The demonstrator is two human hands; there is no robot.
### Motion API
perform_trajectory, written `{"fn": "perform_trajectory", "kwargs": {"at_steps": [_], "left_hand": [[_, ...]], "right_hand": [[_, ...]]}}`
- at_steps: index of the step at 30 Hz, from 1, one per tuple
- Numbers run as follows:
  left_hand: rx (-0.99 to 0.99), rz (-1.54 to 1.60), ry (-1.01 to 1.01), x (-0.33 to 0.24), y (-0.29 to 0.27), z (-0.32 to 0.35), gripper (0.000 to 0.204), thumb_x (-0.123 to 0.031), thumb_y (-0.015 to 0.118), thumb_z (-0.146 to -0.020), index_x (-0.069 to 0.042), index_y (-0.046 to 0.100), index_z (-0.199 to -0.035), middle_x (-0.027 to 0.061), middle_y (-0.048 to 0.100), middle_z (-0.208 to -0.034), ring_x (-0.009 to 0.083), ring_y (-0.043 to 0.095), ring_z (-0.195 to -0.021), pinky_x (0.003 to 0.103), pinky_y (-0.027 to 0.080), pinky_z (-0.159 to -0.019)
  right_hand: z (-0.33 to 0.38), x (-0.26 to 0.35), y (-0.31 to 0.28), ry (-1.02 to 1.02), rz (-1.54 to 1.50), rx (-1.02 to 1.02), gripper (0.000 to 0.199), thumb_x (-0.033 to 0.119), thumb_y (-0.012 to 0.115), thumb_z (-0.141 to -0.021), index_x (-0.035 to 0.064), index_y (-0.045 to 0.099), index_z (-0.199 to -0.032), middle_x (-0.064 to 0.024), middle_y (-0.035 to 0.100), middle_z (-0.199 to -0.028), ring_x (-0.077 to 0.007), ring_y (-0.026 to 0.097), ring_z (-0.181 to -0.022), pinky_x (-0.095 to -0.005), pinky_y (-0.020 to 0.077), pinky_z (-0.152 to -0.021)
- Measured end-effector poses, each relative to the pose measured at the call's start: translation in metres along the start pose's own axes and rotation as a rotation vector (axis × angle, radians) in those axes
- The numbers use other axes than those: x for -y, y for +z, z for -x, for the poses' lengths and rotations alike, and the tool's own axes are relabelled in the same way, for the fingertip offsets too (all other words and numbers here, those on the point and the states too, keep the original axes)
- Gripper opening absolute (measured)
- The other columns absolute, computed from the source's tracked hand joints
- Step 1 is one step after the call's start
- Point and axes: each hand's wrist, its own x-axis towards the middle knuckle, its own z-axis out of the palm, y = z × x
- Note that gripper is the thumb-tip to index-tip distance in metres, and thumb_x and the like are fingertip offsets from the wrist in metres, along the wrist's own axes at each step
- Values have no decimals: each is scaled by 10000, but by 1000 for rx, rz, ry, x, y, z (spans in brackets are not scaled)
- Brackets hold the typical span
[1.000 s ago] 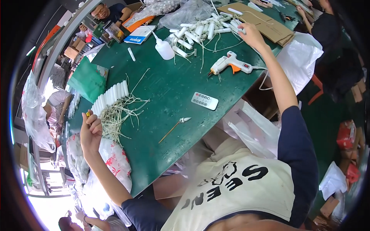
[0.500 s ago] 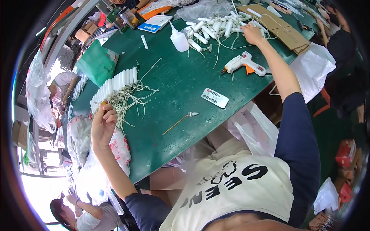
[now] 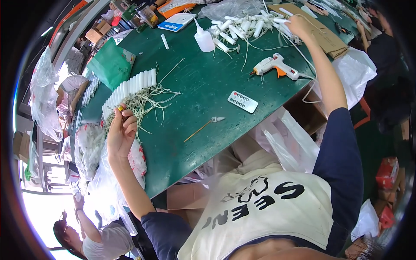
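Observation:
Between the thumb and fingers of my left hand point(image 3: 123, 135) is a small yellow piece point(image 3: 121, 108), too small to name. That hand is over the near end of a slanting row of white tubes point(image 3: 125, 89) with loose pale wires point(image 3: 145, 102). My right hand point(image 3: 300, 27) is stretched to the far right, its fingers closed at the end of a white tube point(image 3: 281, 20) beside a jumbled pile of wired white tubes point(image 3: 245, 27). A white glue gun point(image 3: 276, 67) with an orange trigger lies nearer me, below the pile.
On the green table point(image 3: 186, 117) lie a white remote point(image 3: 242, 102) and a thin stick with a pale tip point(image 3: 203, 128). A squeeze bottle point(image 3: 203, 40) stands by the pile, cardboard point(image 3: 318, 32) beyond. A green bag point(image 3: 112, 63) is at left. Other people work nearby.
My right hand has moved slightly farther away and to the right at the pile's edge. My left hand has shifted a little to the right, still pinching the yellow piece.

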Motion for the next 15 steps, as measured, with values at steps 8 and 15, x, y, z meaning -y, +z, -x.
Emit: {"fn": "perform_trajectory", "kwargs": {"at_steps": [8, 15], "left_hand": [[-8, -98, -22, 7, 5, 14, 229, -215, 378, -932, -39, 450, -1060, 2, 429, -820, 59, 312, -613, 164, 275, -483], [7, -121, -15, 13, 11, 24, 237, -212, 379, -932, -33, 440, -1076, 7, 418, -825, 57, 310, -613, 161, 271, -478]], "right_hand": [[-9, -56, -43, 39, -351, -367, 398, 417, 478, -791, 60, 650, -839, -102, 628, -700, -223, 604, -685, -335, 451, -731], [2, -40, -74, 138, -588, -161, 244, 227, 528, -849, 34, 570, -993, -43, 601, -787, -147, 564, -582, -261, 432, -472]]}}
